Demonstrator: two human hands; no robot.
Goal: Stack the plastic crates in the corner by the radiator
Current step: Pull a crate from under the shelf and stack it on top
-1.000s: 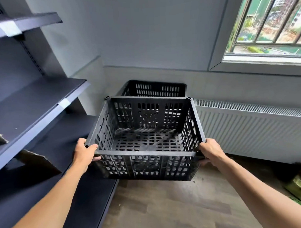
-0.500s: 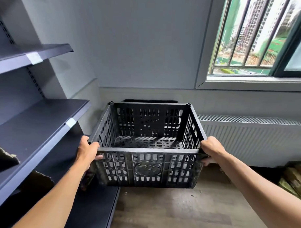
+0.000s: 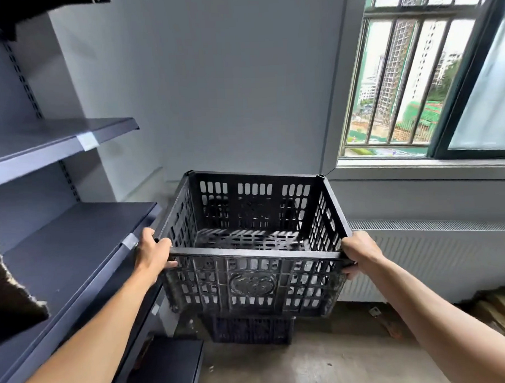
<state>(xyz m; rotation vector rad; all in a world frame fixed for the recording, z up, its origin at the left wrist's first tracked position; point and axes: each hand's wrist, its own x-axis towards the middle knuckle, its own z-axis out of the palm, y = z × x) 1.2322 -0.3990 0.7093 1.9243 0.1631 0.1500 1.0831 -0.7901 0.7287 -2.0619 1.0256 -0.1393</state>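
I hold a black slotted plastic crate [image 3: 254, 283] in the air in front of me, its open top facing up and nothing inside. My left hand [image 3: 153, 250] grips the near left corner of its rim, and my right hand [image 3: 358, 252] grips the near right corner. A second black crate [image 3: 250, 330] stands on the floor in the corner, below and behind the held one and mostly hidden by it. The white radiator [image 3: 425, 259] runs along the wall to the right of both crates.
Dark grey metal shelving [image 3: 76, 249] lines the left side, its edges close to my left hand. A barred window [image 3: 413, 79] sits above the radiator. Flattened cardboard [image 3: 499, 311] lies on the floor at the far right. Bare wood floor [image 3: 323, 366] stretches below the crates.
I have lifted the held crate higher and closer to the corner. The view has tilted up, so the floor crate now shows beneath the held one instead of behind it.
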